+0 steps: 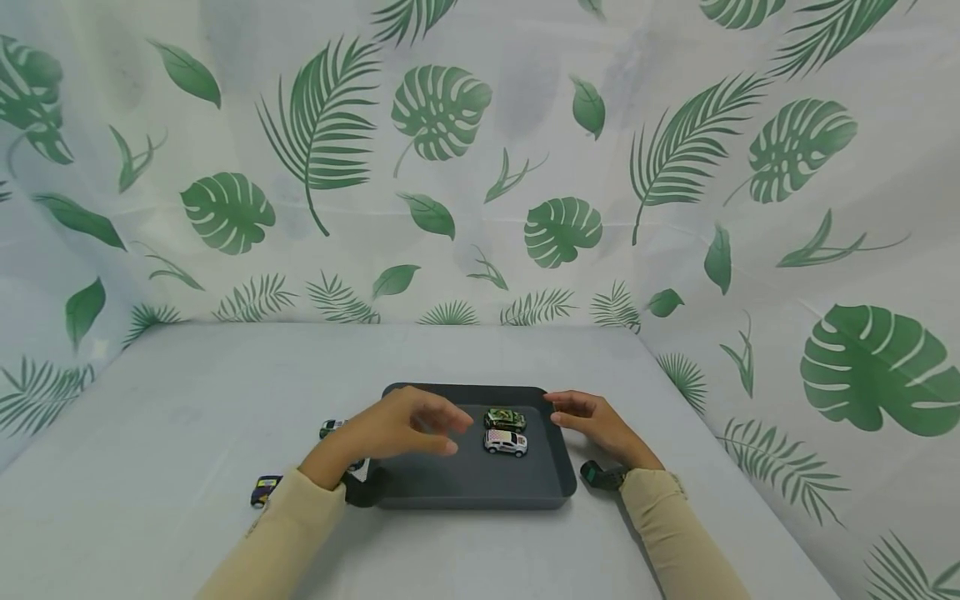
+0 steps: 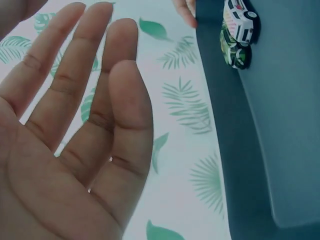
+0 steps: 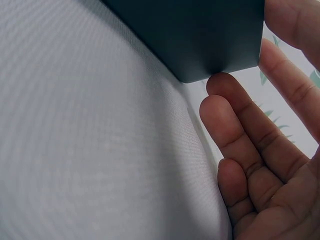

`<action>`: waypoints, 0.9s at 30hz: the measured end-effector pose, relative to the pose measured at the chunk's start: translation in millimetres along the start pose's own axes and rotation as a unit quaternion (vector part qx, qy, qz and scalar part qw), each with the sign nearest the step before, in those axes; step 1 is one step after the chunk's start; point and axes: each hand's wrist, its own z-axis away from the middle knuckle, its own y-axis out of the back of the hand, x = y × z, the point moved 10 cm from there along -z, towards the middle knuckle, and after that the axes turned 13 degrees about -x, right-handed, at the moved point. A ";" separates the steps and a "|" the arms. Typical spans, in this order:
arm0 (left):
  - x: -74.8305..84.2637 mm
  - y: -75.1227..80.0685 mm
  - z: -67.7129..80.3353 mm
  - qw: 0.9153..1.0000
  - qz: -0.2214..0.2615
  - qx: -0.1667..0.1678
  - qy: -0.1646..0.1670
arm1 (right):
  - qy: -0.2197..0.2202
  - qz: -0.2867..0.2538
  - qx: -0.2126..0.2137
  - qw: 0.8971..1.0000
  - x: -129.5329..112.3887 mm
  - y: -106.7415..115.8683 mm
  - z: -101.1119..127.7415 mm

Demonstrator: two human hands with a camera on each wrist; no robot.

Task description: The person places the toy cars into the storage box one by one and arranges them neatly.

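My left hand (image 1: 408, 425) hovers over the left part of a dark grey tray (image 1: 480, 503). Its fingers are relaxed and spread apart from the thumb, with nothing in them; the left wrist view shows the bare palm and fingers (image 2: 125, 115). At the tray's right rim is my right hand (image 1: 596, 423), fingertips at the outer wall, where the right wrist view shows them loosely bent beside it. Inside the tray, a green patterned toy car (image 1: 505, 418) stands just behind a white toy car (image 1: 506, 442), right of my left hand.
Left of the tray, a dark toy car (image 1: 264, 490) sits on the white tabletop (image 1: 150, 467), partly behind the left sleeve. A white-and-green toy car (image 1: 330, 427) shows beyond the left forearm, and another is mostly hidden by the wrist. A leaf-patterned curtain (image 1: 480, 167) hangs behind.
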 end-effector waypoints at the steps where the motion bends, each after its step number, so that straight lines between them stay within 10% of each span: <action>1: 0.7 0.2 2.7 1.000 0.001 0.001 -0.001 | -0.001 -0.001 0.000 1.000 -0.1 0.0 0.2; 27: -13.3 15.0 58.6 0.998 -0.003 0.058 -0.007 | -0.006 -0.008 0.000 1.000 -1.5 -1.5 2.5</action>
